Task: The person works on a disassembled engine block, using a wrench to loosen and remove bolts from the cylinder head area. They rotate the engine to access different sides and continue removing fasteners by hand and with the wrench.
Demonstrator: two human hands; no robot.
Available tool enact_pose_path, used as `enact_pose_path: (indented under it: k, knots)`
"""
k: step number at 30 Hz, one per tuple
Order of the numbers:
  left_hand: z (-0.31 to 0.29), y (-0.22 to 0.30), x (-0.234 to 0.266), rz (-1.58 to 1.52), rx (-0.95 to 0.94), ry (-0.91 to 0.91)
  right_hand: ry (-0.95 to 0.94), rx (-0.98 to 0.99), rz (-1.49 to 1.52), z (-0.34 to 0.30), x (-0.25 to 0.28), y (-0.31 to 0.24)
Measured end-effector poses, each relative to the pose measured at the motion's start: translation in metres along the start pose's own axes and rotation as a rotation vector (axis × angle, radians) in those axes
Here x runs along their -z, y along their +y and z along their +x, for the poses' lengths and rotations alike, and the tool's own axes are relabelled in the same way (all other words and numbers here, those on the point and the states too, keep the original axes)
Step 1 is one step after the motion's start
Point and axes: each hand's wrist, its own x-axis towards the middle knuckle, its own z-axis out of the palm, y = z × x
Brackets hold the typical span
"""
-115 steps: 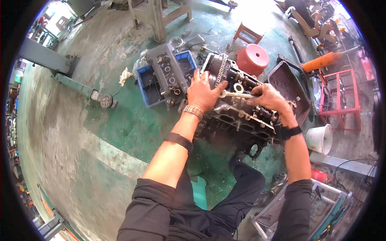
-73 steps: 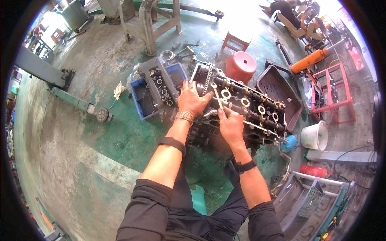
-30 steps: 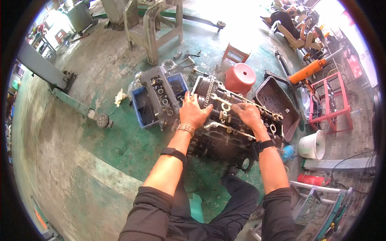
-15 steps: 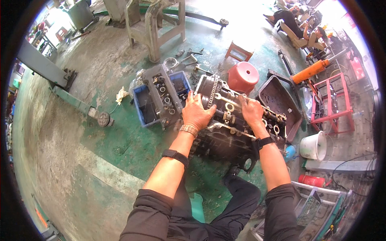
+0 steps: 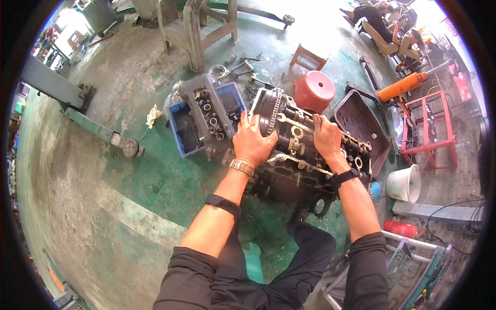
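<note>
A dark engine (image 5: pixel 281 178) stands in front of me with its top open, showing camshafts and a timing chain (image 5: pixel 276 106). My left hand (image 5: pixel 253 142) grips the engine's left end beside the chain, fingers over the sprocket area and thumb toward the middle. My right hand (image 5: pixel 327 137) is closed around a combination wrench (image 5: pixel 294 123). The wrench lies across the engine top, its open jaw pointing left near the chain. Whether that jaw sits on a fastener I cannot tell.
Left of the engine, a grey valve cover (image 5: pixel 199 98) rests across a blue divided crate (image 5: pixel 179 121). Beyond are a red stool (image 5: pixel 314 92) and small wooden stool (image 5: pixel 309 58). To the right stand a black tray (image 5: pixel 382 142), orange jack (image 5: pixel 402 87), red frame (image 5: pixel 430 148) and white bucket (image 5: pixel 403 184).
The view has shifted a little, so most things appear higher in the picture. Both hands keep their holds, and the wrench shows no clear movement against the engine.
</note>
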Motion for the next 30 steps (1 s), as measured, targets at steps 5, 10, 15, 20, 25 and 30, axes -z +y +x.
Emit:
enact_pose_path:
  k: [5, 10, 15, 20, 25, 30]
  knots:
    - [0.000, -0.001, -0.001, 0.005, -0.001, -0.002, -0.033, 0.035, 0.008, 0.003, 0.002, 0.001]
    - [-0.001, -0.002, -0.003, 0.010, 0.013, -0.013, -0.040, 0.081, -0.004, 0.003, 0.002, 0.000]
    - [-0.002, -0.001, -0.003, 0.014, 0.000, 0.020, -0.051, 0.075, -0.043, 0.020, -0.005, 0.013]
    - [-0.003, -0.001, -0.002, 0.001, 0.006, 0.010, -0.039, 0.252, -0.147, 0.059, -0.017, 0.026]
    - [-0.003, -0.002, -0.003, -0.015, -0.067, 0.080, -0.026, 0.532, -0.073, 0.108, -0.020, 0.006]
    - [-0.001, 0.000, 0.000, -0.038, -0.047, 0.052, -0.020, 0.696, -0.153, 0.145, -0.020, -0.033]
